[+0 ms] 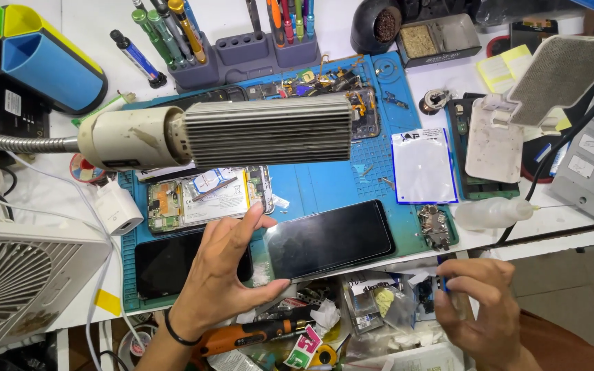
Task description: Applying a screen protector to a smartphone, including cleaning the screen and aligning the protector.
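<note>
My left hand [225, 264] grips the left end of a black phone screen panel [331, 237], thumb below and fingers above, on the blue work mat [338, 182]. Beside it lies another dark phone [156, 264], partly under my wrist. An opened phone [207, 199] with exposed board and battery sits just behind. My right hand [479, 309] hovers over an open drawer [352, 323] of small parts, pinching a small blue object [443, 283] in its fingertips. A black band circles my left wrist.
A ribbed lamp head on a gooseneck [242, 134] hangs over the mat. A white fan [22, 282] stands left, a screwdriver rack [242, 41] behind, a clear dropper bottle [493, 213] and white stand [517, 117] right, an orange tool [249, 335] in the drawer.
</note>
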